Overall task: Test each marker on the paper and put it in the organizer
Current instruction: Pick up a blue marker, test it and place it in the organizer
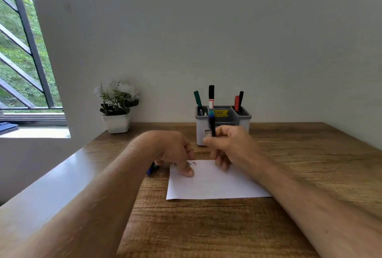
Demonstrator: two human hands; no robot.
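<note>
Marker [211, 122] pinched upright by right hand [229, 144] | left hand [173, 150] pressing paper [215, 183]

Stuff you can't really make out here

The marker [211, 122] in the right hand [229, 146] is motion-blurred, and its tip is buried behind the fingers, so no telling if it touches the paper [213, 183]. The scribbles [193, 163] at the paper's top edge are tiny and partly under the left hand [171, 150]. Something blue [152, 168] peeks out from under that hand, mostly covered, can't say what it is. The yellow sticker [220, 112] on the organizer [223, 123] is too small to read properly. Lower ends of the markers standing in it are hidden inside. Both forearms run off the bottom edge, and the window [22, 51] is cut off at the left.
</note>
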